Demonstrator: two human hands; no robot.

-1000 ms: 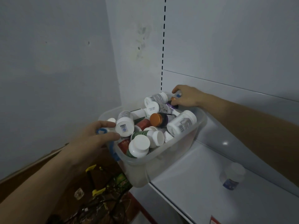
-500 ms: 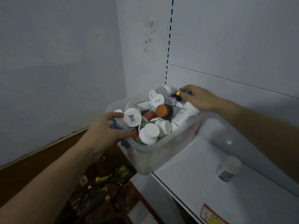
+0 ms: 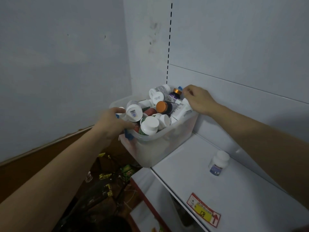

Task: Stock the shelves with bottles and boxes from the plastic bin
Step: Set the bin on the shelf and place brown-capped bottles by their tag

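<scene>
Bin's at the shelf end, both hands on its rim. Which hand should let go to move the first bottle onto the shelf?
Probably the right hand. It grips the plastic bin's far rim on the side toward the shelf, where one white bottle stands. The left hand holds the end hanging past the shelf edge, likely steadying it.

body: two forearms, bare; no sleeves in view; left hand (image 3: pixel 113 123); right hand (image 3: pixel 199 101)

One clear plastic bin (image 3: pixel 150 148) holds perhaps a dozen capped bottles; one white-capped translucent bottle (image 3: pixel 218 163) stands on one white metal shelf (image 3: pixel 192 166).
</scene>
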